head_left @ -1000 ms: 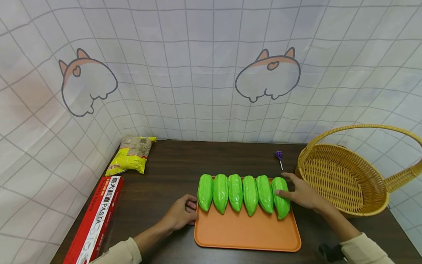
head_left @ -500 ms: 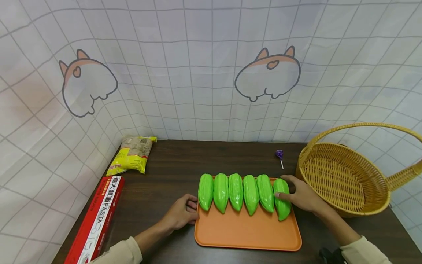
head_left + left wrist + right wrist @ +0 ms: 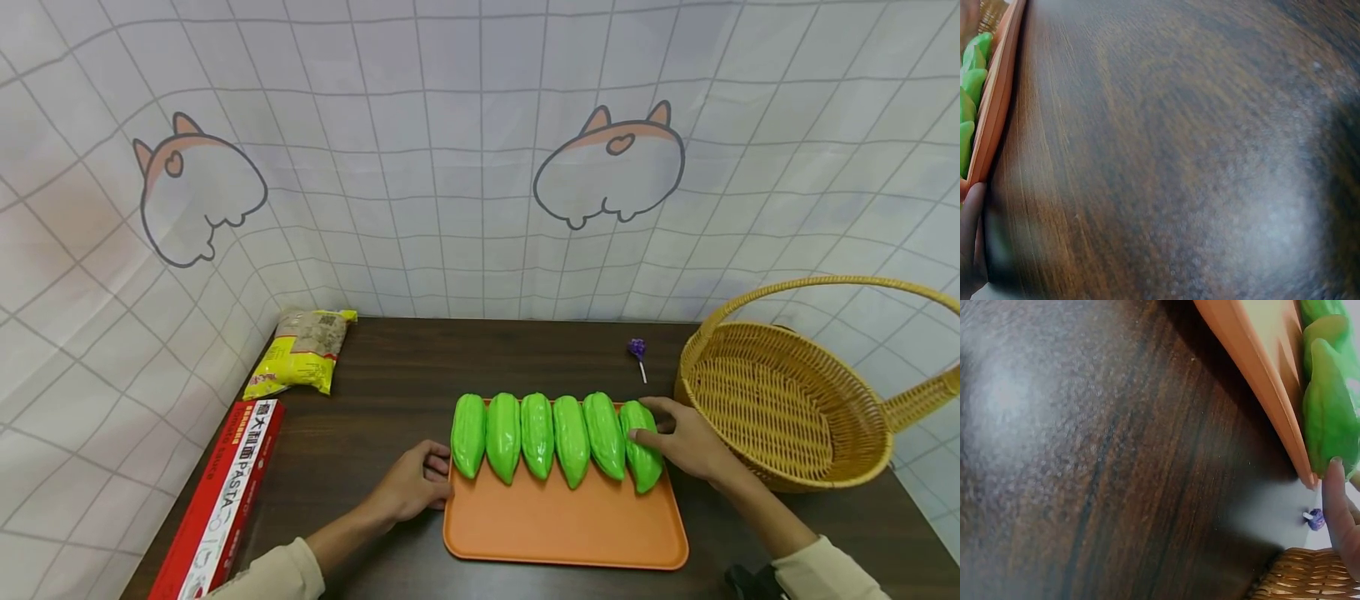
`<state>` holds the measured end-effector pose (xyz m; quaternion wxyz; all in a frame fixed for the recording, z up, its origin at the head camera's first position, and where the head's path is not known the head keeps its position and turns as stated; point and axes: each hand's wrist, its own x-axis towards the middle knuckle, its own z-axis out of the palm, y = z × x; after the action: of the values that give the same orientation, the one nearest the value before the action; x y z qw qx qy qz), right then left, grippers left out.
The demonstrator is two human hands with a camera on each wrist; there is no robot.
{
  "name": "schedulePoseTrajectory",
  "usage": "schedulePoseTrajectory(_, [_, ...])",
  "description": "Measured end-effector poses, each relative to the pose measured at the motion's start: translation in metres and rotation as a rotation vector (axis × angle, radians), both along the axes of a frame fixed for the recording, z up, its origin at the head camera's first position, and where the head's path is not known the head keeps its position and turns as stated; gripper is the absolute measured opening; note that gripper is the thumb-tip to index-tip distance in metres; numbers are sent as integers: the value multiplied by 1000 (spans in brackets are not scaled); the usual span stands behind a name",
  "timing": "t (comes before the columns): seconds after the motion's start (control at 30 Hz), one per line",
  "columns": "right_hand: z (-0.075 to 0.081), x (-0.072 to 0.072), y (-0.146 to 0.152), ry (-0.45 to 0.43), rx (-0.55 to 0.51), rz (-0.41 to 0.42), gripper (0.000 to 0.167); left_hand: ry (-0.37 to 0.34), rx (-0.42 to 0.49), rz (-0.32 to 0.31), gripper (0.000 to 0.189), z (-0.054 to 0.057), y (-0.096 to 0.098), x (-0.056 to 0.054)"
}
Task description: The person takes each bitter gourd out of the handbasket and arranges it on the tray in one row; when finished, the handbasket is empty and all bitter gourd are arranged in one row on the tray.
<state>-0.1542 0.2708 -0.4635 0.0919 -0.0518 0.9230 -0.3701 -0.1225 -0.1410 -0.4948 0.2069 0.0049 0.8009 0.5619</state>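
Observation:
Several glossy green ribbed model fruits (image 3: 537, 437), each tapering to a point, lie side by side along the far half of an orange tray (image 3: 562, 533). My right hand (image 3: 686, 442) holds the rightmost green fruit (image 3: 641, 458), with the thumb on its top and the forefinger near its far end. In the right wrist view a fingertip (image 3: 1335, 464) touches this fruit near the tray's rim. On the other side, my left hand (image 3: 408, 483) grips the tray's left edge with curled fingers. The left wrist view shows only part of that hand against the tray's outer wall (image 3: 997, 100).
Right of the tray stands a wicker basket (image 3: 757, 400) with a tall handle, close to my right forearm. A purple lollipop (image 3: 637, 350) lies behind the tray. Along the table's left side are a red pasta box (image 3: 217, 500) and a yellow bag (image 3: 300, 350).
My right hand has nudged the rightmost green fruit slightly, first toward me and then back away, so its near tip sits a little farther off. The left hand stays at the tray's edge.

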Motion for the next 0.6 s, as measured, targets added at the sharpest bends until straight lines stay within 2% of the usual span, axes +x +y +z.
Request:
schedulePoseTrajectory(0.33, [-4, -2, -2, 49, -17, -28, 66, 0, 6, -8, 56, 0, 0, -1])
schedulePoseTrajectory(0.6, [-1, -1, -8, 56, 3, -50, 63, -3, -1, -7, 57, 0, -1, -1])
